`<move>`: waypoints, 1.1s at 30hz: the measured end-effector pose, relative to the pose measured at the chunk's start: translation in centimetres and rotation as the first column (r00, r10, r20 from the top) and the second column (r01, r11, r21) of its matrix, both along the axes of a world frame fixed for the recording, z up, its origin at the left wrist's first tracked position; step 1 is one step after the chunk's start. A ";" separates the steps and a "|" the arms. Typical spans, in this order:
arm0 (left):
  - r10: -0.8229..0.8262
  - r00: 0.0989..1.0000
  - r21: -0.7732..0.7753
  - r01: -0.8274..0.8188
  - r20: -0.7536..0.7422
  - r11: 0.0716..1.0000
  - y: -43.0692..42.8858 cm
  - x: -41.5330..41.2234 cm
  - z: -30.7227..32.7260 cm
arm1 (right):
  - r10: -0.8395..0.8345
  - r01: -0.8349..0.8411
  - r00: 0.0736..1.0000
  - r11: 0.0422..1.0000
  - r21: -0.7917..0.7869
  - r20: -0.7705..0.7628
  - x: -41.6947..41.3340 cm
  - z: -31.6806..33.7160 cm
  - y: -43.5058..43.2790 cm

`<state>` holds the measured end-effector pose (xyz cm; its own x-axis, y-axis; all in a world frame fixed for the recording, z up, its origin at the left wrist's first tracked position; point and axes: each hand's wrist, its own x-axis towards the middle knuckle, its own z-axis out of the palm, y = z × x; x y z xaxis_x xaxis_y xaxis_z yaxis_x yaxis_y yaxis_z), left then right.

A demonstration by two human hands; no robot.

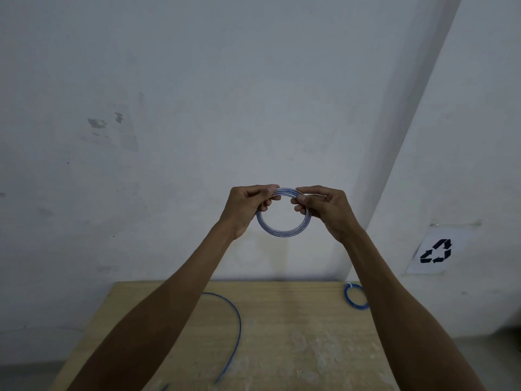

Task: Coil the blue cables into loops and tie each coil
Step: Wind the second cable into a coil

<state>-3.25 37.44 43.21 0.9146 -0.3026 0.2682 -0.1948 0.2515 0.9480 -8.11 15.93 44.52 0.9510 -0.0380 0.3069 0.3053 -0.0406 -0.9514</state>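
The fingers (pixel 266 205) of the left hand (pixel 248 206) are curled round the upper left part of a blue cable coil (pixel 283 233), with the thumb laid along the top of it. The fingers (pixel 299 208) of the right hand (pixel 327 207) pinch the upper right part of the same coil, thumb on top and fingertips underneath. The coil is a round ring of several turns, held up in the air between both hands, in front of a pale wall (pixel 197 94) and well above a wooden table (pixel 296 348).

On the table, a loose blue cable (pixel 238 328) curves across the left half. A second small blue coil (pixel 353 297) lies near the far right corner, partly hidden by the right forearm. A paper sign (pixel 437 251) with a recycling mark hangs on the wall at the right.
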 end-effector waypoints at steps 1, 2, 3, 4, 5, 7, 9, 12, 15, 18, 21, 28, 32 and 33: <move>-0.011 1.000 -0.009 0.011 -0.021 1.000 -0.1 0.0 -0.2 | -0.003 0.003 1.000 1.000 -0.009 0.014 -0.1 -0.1 -0.1; -0.015 0.999 -0.021 0.014 -0.043 1.000 -0.3 0.0 -0.4 | -0.002 0.002 1.000 1.000 -0.017 0.025 -0.2 -0.3 -0.2; -0.011 0.998 -0.030 0.009 -0.061 0.999 -0.5 0.0 -0.6 | 0.003 -0.003 1.000 1.000 -0.021 0.027 -0.3 -0.4 -0.3; 0.003 0.998 -0.037 -0.005 -0.070 0.999 -0.7 0.0 -0.7 | 0.013 -0.013 1.000 1.000 -0.019 0.021 -0.4 -0.5 -0.4; 0.024 0.998 -0.037 -0.026 -0.066 0.999 -0.9 0.0 -0.9 | 0.027 -0.027 1.000 1.000 -0.009 0.008 -0.5 -0.7 -0.5; 0.068 0.997 -0.023 -0.068 -0.030 0.997 -1.3 -0.1 -1.3 | 0.045 -0.045 0.999 0.999 0.012 -0.024 -0.7 -0.9 -0.7; 0.076 0.997 -0.007 -0.076 0.006 0.997 -1.7 -0.4 -1.7 | 0.027 -0.027 0.999 1.000 -0.010 -0.040 -0.9 -1.1 -1.0; 0.057 0.998 0.017 -0.057 0.036 0.998 -2.3 -0.9 -2.4 | -0.038 0.037 0.999 0.998 -0.043 -0.016 -1.2 -1.3 -1.3; 0.066 0.996 -0.008 -0.065 0.062 0.998 -2.7 -1.1 -2.8 | -0.059 0.059 0.998 0.998 -0.008 -0.003 -1.5 -1.7 -1.4; 0.120 0.987 -0.009 -0.120 0.109 0.993 -2.9 -1.4 -3.1 | -0.005 0.006 0.999 1.000 0.026 -0.051 -2.0 -1.9 -1.5; 0.124 0.981 0.017 -0.128 0.148 0.992 -3.2 -1.6 -3.3 | -0.003 0.004 0.998 1.000 0.023 -0.059 -2.4 -2.0 -1.7; 0.187 0.975 0.014 -0.190 0.120 0.982 -3.7 -2.0 -3.6 | -0.009 0.007 1.000 0.994 -0.109 -0.016 -3.1 -1.9 -1.7; 0.234 0.967 -0.018 -0.233 0.103 0.972 -3.5 -2.1 -3.6 | 0.067 -0.084 0.994 0.977 -0.196 -0.091 -3.7 -1.7 -2.0; 0.225 0.969 -0.016 -0.224 0.099 0.974 -3.6 -2.2 -3.5 | 0.043 -0.058 0.996 0.976 -0.208 -0.075 -3.6 -1.7 -2.0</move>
